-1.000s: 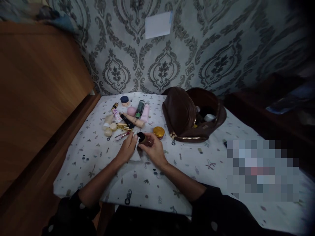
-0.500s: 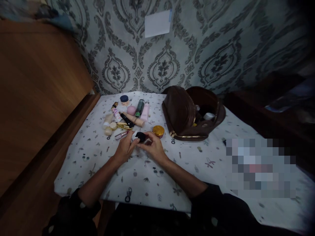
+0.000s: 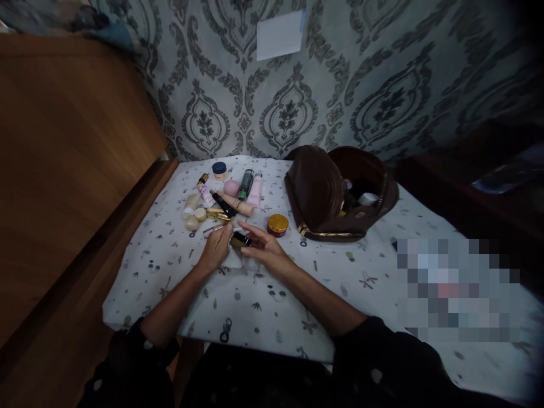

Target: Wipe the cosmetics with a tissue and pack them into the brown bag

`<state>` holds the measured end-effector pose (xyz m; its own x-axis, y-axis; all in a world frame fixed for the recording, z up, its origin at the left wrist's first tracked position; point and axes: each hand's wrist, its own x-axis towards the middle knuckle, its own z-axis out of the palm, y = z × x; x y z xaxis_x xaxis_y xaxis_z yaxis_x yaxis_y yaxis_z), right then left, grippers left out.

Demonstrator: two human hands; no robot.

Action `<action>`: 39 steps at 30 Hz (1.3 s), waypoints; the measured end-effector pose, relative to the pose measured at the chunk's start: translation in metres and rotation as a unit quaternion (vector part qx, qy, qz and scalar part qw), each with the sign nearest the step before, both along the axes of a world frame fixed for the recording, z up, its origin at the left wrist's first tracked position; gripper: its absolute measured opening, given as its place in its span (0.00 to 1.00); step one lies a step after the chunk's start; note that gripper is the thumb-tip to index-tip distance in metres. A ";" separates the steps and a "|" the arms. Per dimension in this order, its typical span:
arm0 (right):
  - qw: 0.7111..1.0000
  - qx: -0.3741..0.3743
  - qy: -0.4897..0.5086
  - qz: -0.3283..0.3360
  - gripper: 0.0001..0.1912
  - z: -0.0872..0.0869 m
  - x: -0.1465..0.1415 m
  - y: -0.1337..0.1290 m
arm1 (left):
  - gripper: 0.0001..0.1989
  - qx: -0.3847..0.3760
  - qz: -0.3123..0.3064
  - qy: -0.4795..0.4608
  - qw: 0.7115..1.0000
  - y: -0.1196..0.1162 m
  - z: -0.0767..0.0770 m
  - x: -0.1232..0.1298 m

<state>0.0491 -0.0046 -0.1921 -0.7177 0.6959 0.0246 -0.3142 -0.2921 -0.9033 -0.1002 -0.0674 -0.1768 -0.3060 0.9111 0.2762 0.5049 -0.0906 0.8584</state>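
Observation:
My two hands meet over the patterned tablecloth [image 3: 263, 306]. A small bottle with a black cap [image 3: 240, 239] lies between them, tilted on its side. My right hand [image 3: 264, 253] holds it from the right with fingers partly spread. My left hand [image 3: 217, 249] presses a white tissue [image 3: 236, 259] against the bottle's left side. A gold-lidded jar [image 3: 277, 224] stands just beyond my right hand. A pink lip gloss tube [image 3: 215, 228] lies just beyond my left hand.
Several cosmetics lie in a cluster at the back left [image 3: 225, 195]: tubes, small jars, a pink sponge. An open brown leather bag [image 3: 335, 195] with items inside stands at the back right. A wooden panel [image 3: 72, 158] borders the left. Patterned wallpaper rises behind.
The bottle has been turned from cap-up to lying sideways between my hands. The tissue has shifted under the bottle. The view moved slightly right.

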 end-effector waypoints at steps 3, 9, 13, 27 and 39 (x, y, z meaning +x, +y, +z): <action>0.998 -0.058 0.030 0.020 0.34 0.001 0.000 -0.003 | 0.27 0.015 -0.010 -0.004 1.000 0.000 -0.001 0.000; 0.985 -0.155 0.059 0.039 0.31 0.004 0.001 -0.003 | 0.26 0.068 -0.047 0.018 0.996 0.000 0.000 0.001; 0.982 -0.169 0.076 0.043 0.29 0.000 0.000 0.002 | 0.24 0.083 -0.031 0.024 0.996 -0.001 -0.003 -0.002; 0.983 -0.164 0.080 -0.023 0.22 -0.011 -0.005 0.004 | 0.16 0.201 -0.071 0.172 0.962 -0.007 -0.004 0.002; 0.951 -0.293 0.103 0.006 0.14 -0.004 -0.002 0.009 | 0.12 0.250 -0.081 0.173 0.949 -0.008 -0.002 0.002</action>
<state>0.0472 0.0047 -0.1961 -0.7480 0.6249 -0.2238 -0.4596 -0.7309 -0.5045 -0.0978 -0.0751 -0.1792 0.0155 0.6663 0.7455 0.6934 -0.5443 0.4721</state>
